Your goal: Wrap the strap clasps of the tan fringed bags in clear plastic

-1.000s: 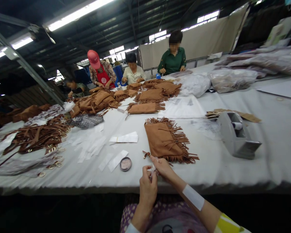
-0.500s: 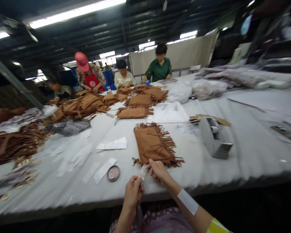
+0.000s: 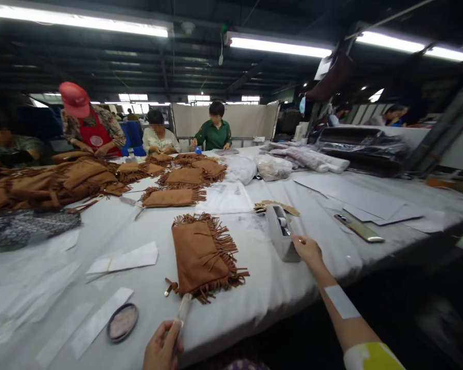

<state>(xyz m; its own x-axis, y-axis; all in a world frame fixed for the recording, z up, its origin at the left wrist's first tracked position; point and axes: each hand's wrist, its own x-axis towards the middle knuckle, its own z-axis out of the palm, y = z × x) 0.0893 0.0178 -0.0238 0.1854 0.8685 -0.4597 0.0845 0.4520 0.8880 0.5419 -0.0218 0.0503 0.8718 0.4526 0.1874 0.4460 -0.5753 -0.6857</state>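
Observation:
My left hand (image 3: 164, 343) is closed around a narrow strip wrapped in clear plastic (image 3: 184, 308), whose tip reaches the lower edge of a brown fringed bag (image 3: 196, 252). The bag lies flat, with its fringe toward the right and a small zipper pull at its lower left corner. Farther right, my right hand (image 3: 307, 252) is at the front end of a grey tape dispenser (image 3: 280, 241), its fingers pinched at the tape's end; the tape itself is barely visible. A white patch sits on my right forearm.
White paper strips (image 3: 123, 259) and a round dark-rimmed dish (image 3: 122, 322) lie at the left. More fringed bags (image 3: 185, 176) are piled farther back, where several co-workers sit or stand. A phone (image 3: 358, 228) and white sheets (image 3: 355, 198) lie at the right.
My right hand has left the wrapped strip and moved right to the tape dispenser. My left hand still holds the strip. The view has turned to the right.

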